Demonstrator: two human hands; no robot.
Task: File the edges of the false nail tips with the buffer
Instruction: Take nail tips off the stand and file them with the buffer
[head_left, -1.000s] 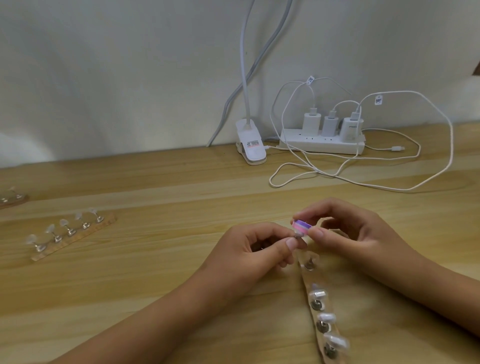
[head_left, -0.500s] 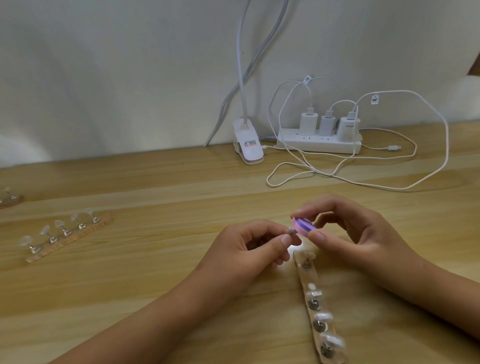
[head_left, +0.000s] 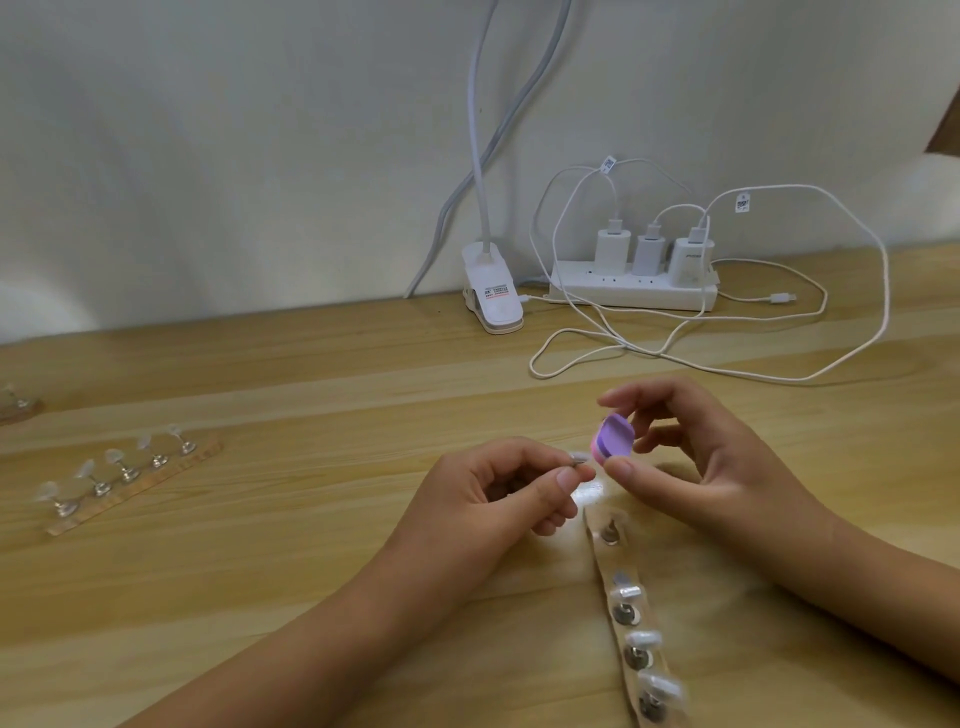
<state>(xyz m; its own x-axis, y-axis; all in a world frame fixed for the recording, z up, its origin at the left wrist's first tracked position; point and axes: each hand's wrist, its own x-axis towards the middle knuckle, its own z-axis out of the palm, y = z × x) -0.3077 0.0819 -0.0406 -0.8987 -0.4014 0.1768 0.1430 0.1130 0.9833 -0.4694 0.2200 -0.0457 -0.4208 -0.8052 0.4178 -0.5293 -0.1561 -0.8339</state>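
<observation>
Fingers first: I see the left hand (head_left: 498, 499) pinching a small nail tip (head_left: 579, 458) between thumb and forefinger, and the right hand (head_left: 691, 467) pinching the pink-and-purple buffer (head_left: 615, 439) by its ends. Risk as I read it: the tip is tiny and lightly held, so a hard stroke could flick it loose or skid the buffer onto the thumb. Buffer's edge sits just against the tip, between both hands, above the strip of stands (head_left: 623, 597) on the table (head_left: 311, 571); another strip (head_left: 130, 483) lies well off left
</observation>
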